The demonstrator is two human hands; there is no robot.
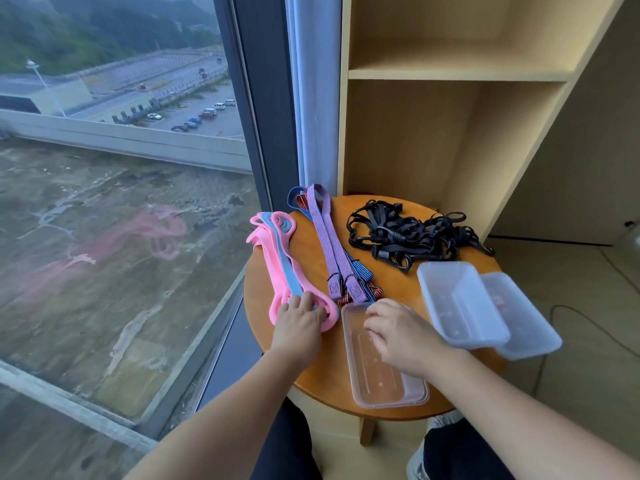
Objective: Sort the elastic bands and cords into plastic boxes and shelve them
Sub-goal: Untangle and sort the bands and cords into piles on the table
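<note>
Elastic bands (pixel 277 268), pink and blue, lie on the left of a round table (pixel 391 282). They look like soft, light, floppy loops, best gathered at the near end, where the left hand (pixel 299 323) rests with fingers nearly straight. Striped cords (pixel 332 244) and tangled black cords (pixel 405 233) lie farther right. The right hand (pixel 398 334) curls over a clear box (pixel 381 372); whether it grips cannot be told.
</note>
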